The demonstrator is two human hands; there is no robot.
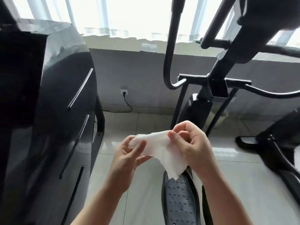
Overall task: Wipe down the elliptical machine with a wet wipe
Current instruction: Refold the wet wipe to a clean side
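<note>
Left hand (129, 153), right hand (190, 143) both pinch wet wipe (160, 150) | pedal (178, 198) below | glossy tiled floor (146, 184) (bright windows)

Daylight enters from the windows (129, 15) at the top, which are overexposed to white. Backlighting leaves the elliptical machine (215, 82) in dark silhouette. Soft glare shows on the tiled floor (227, 153). Wide-angle distortion bends straight lines toward the edges; fine detail is slightly soft.
</note>
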